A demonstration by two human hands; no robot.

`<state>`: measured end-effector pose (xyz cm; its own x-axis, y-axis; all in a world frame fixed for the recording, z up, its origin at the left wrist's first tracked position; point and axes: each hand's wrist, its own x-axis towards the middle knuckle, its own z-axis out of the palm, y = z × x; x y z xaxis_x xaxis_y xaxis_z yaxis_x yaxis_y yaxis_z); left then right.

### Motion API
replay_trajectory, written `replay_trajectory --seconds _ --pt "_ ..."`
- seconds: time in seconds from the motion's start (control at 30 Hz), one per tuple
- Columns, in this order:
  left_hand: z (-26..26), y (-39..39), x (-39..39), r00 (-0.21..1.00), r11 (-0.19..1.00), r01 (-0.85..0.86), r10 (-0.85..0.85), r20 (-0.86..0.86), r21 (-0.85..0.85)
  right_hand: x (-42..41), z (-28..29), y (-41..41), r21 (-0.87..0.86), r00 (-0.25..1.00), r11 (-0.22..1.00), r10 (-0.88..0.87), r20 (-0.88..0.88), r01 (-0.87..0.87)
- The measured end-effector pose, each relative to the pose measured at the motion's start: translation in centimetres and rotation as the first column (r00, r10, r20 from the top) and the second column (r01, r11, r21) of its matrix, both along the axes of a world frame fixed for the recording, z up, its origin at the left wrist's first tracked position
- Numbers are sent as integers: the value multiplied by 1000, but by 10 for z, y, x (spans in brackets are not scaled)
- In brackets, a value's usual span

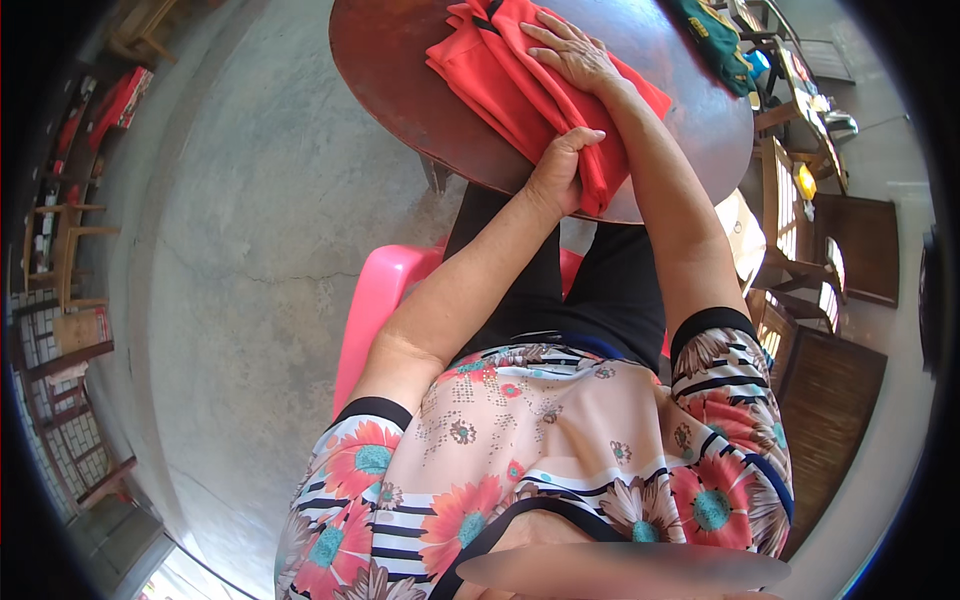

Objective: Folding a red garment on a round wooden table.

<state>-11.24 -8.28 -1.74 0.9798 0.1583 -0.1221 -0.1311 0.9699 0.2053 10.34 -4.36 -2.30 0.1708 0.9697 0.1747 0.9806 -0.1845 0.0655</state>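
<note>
A folded red cloth garment (555, 109) lies on the rounded wooden table (397, 82) in front of me, with its near end at the table's edge. My left hand (559, 169) grips that near end, thumb on top and the fingers hidden beneath the fabric. Farther up, my right hand (574, 58) rests flat on the upper layer, palm down with fingers slightly apart. Beside its fingertips, a dark strip (487, 19) shows on the garment near the top of the picture.
Dark green fabric with yellow markings (709, 45) lies at the table's right side. Under me is a pink plastic chair (375, 307). Wooden furniture (784, 195) stands along the right, and wooden chairs (71, 240) line the left beyond the concrete floor (247, 225).
</note>
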Motion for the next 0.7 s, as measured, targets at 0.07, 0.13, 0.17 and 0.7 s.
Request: replay_trajectory --seconds 0.07,0.13,0.17,0.7 --pt "4 -4 -4 998 998 56 -56 -22 36 -11 -3 -14 34 990 991 -127 -54 128" --pt "9 -6 -3 991 989 103 -93 -98 103 -4 0 -31 -58 958 965 -262 -113 257" --pt "7 -1 -5 990 988 100 -88 -106 116 -10 3 -38 -46 958 966 -258 -123 254" --pt "59 -18 -12 917 -886 171 303 259 430 -44 10 -116 196 821 823 -559 116 533"
